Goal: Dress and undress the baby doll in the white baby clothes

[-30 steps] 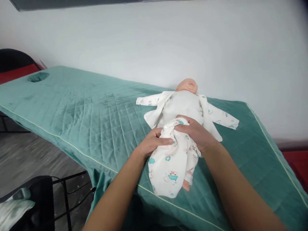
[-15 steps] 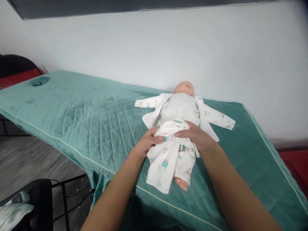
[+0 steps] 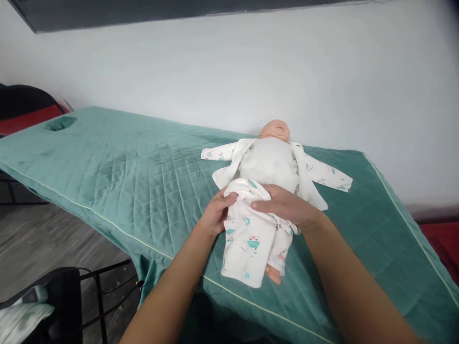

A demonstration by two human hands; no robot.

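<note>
A baby doll (image 3: 274,130) lies on its back on the green quilted bed, its head toward the wall. An open white printed jacket (image 3: 311,188) is spread under its torso, the sleeves stretched out to both sides. White printed baby pants (image 3: 251,248) cover its lower body, with one small foot (image 3: 273,274) showing below a leg cuff. My left hand (image 3: 217,211) grips the bunched waist of the pants at the left. From the right, my right hand (image 3: 285,204) pinches the same bunched cloth, thumb on top. The doll's other foot is hidden.
The green quilted bed cover (image 3: 143,177) runs far to the left, with a face hole (image 3: 61,123) near its end. A black chair with cloth on it (image 3: 27,315) stands at lower left. Behind the bed is a white wall (image 3: 229,71).
Both hands still hold the pants. The bunched waist and the hanging leg have shifted; the leg's lower end swung right, covering more of the other leg and foot.
</note>
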